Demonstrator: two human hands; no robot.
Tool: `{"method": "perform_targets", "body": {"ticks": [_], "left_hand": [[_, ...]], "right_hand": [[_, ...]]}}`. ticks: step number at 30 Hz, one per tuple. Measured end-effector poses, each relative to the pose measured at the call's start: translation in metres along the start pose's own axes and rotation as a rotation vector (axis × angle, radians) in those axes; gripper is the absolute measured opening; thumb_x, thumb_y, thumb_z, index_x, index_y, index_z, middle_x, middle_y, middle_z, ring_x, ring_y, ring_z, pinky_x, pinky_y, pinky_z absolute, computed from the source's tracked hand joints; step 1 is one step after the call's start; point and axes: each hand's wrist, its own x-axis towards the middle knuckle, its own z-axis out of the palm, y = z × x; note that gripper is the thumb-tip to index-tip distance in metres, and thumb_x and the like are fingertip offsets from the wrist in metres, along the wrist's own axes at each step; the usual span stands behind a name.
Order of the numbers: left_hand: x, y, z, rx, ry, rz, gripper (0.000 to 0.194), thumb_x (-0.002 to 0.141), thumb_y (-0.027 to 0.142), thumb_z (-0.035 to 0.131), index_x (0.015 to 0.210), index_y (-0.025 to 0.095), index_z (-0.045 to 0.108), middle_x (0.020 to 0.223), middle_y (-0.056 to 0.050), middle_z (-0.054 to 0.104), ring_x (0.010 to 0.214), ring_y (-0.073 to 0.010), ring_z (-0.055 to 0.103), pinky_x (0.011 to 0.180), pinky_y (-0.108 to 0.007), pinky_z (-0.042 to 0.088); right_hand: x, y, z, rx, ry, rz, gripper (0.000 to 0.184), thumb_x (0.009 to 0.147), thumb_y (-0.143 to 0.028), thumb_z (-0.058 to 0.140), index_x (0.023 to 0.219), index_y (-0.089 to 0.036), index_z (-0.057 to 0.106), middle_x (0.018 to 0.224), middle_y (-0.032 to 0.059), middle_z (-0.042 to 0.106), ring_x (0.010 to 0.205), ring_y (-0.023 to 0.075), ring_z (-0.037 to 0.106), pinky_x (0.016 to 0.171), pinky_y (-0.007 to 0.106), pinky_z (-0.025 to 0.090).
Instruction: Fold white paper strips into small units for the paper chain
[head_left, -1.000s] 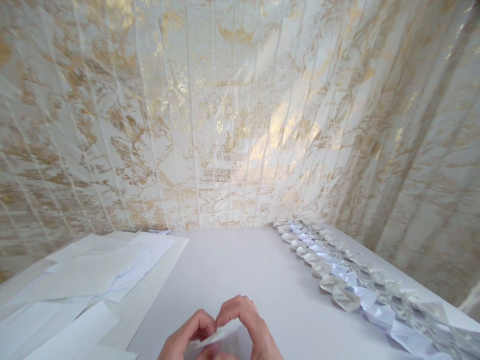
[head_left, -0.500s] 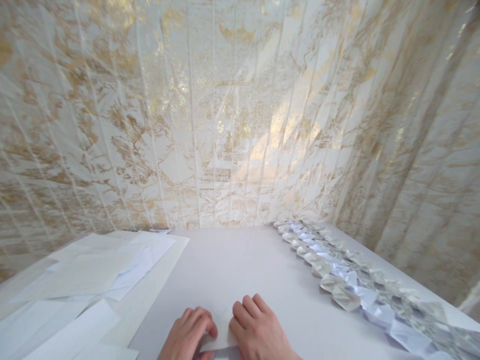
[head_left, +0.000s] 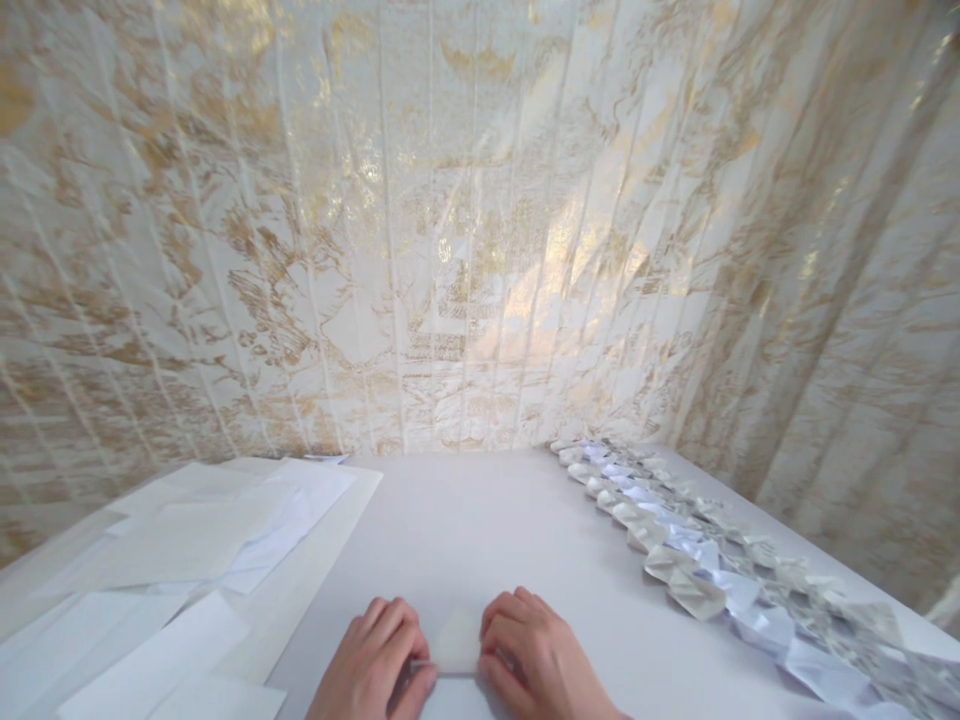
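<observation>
Fingers [head_left: 501, 634] of the right hand [head_left: 544, 655] and left hand [head_left: 375, 655] curl nearly closed, apparently pinching opposite ends of a pale paper [head_left: 457, 655] between them; I judge, remotely, that uneven pull could skew or tear it

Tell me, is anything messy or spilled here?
The sheets at left look messy: they overlap at different angles. The folded pieces at right sit in rows. Nothing looks spilled, and the paper between the left hand and right hand shows no clear damage.
</observation>
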Motion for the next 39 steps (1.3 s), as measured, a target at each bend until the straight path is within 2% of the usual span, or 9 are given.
{"method": "perform_targets", "body": {"ticks": [4, 7, 18, 24, 27, 30, 32, 34, 39], "left_hand": [[0.002, -0.002, 0.002, -0.024, 0.019, -0.066, 0.017, 0.089, 0.024, 0.052, 0.073, 0.022, 0.053, 0.086, 0.000, 0.057, 0.084, -0.0201, 0.052, 0.076, -0.034, 0.040], [0.003, -0.003, 0.003, -0.018, 0.028, -0.083, 0.020, 0.090, 0.026, 0.051, 0.070, 0.022, 0.052, 0.086, 0.000, 0.055, 0.085, -0.0208, 0.051, 0.076, -0.035, 0.039], [0.003, 0.001, 0.006, 0.097, 0.015, -0.068, 0.014, 0.087, 0.019, 0.050, 0.073, 0.021, 0.052, 0.089, -0.001, 0.054, 0.085, -0.0217, 0.050, 0.074, -0.037, 0.038], [0.003, 0.002, 0.005, 0.100, 0.063, -0.084, 0.010, 0.082, 0.014, 0.050, 0.078, 0.023, 0.052, 0.088, 0.000, 0.056, 0.083, -0.0211, 0.052, 0.073, -0.035, 0.038], [0.002, 0.000, 0.007, 0.048, 0.079, -0.090, 0.015, 0.081, 0.014, 0.052, 0.091, 0.025, 0.054, 0.092, 0.000, 0.058, 0.087, -0.0219, 0.053, 0.076, -0.036, 0.038], [0.001, -0.005, 0.009, 0.036, 0.046, -0.069, 0.016, 0.084, 0.013, 0.048, 0.092, 0.026, 0.055, 0.094, 0.001, 0.058, 0.089, -0.0218, 0.053, 0.077, -0.036, 0.038], [0.001, -0.009, 0.010, 0.030, 0.003, -0.052, 0.017, 0.087, 0.014, 0.045, 0.091, 0.027, 0.055, 0.095, 0.000, 0.057, 0.089, -0.0217, 0.053, 0.076, -0.036, 0.038], [0.002, -0.011, 0.010, 0.017, -0.024, -0.046, 0.016, 0.090, 0.017, 0.043, 0.093, 0.027, 0.056, 0.095, 0.000, 0.057, 0.089, -0.0218, 0.053, 0.076, -0.036, 0.038], [0.003, -0.003, 0.005, -0.008, 0.007, -0.080, 0.013, 0.093, 0.021, 0.045, 0.088, 0.026, 0.057, 0.092, 0.001, 0.058, 0.088, -0.0216, 0.052, 0.077, -0.037, 0.037]], "right_hand": [[0.007, -0.006, -0.001, -0.007, 0.005, 0.134, 0.016, 0.079, -0.004, 0.060, 0.074, -0.019, 0.059, 0.080, 0.0005, 0.064, 0.077, 0.0169, 0.056, 0.072, 0.026, 0.041], [0.012, -0.008, 0.001, -0.025, 0.003, 0.178, 0.015, 0.079, -0.005, 0.062, 0.074, -0.018, 0.059, 0.080, 0.0003, 0.064, 0.078, 0.0169, 0.057, 0.073, 0.026, 0.041], [0.016, -0.007, 0.010, -0.195, -0.013, 0.153, 0.013, 0.077, -0.007, 0.067, 0.075, -0.018, 0.061, 0.079, 0.0005, 0.066, 0.077, 0.0184, 0.059, 0.072, 0.029, 0.040], [0.017, -0.003, 0.014, -0.233, 0.024, 0.106, 0.016, 0.077, -0.006, 0.069, 0.075, -0.019, 0.059, 0.077, -0.0007, 0.066, 0.075, 0.0182, 0.059, 0.069, 0.028, 0.040], [0.014, 0.000, 0.016, -0.197, 0.051, 0.035, 0.024, 0.075, 0.000, 0.068, 0.085, -0.020, 0.059, 0.083, -0.0013, 0.066, 0.078, 0.0180, 0.059, 0.071, 0.027, 0.040], [0.013, 0.003, 0.016, -0.214, 0.051, -0.140, 0.038, 0.077, 0.001, 0.066, 0.103, -0.025, 0.059, 0.093, -0.0007, 0.065, 0.084, 0.0186, 0.057, 0.075, 0.027, 0.039], [0.012, 0.003, 0.015, -0.239, 0.031, -0.265, 0.041, 0.080, -0.005, 0.067, 0.112, -0.029, 0.058, 0.095, -0.0006, 0.063, 0.083, 0.0184, 0.055, 0.076, 0.028, 0.039], [0.013, 0.002, 0.013, -0.251, 0.016, -0.349, 0.039, 0.083, -0.013, 0.069, 0.115, -0.031, 0.057, 0.093, -0.0011, 0.062, 0.079, 0.0176, 0.053, 0.075, 0.028, 0.037], [0.014, 0.000, 0.012, -0.256, 0.039, -0.434, 0.016, 0.090, -0.023, 0.067, 0.103, -0.030, 0.063, 0.083, -0.0024, 0.059, 0.070, 0.0147, 0.050, 0.066, 0.028, 0.033]]}}
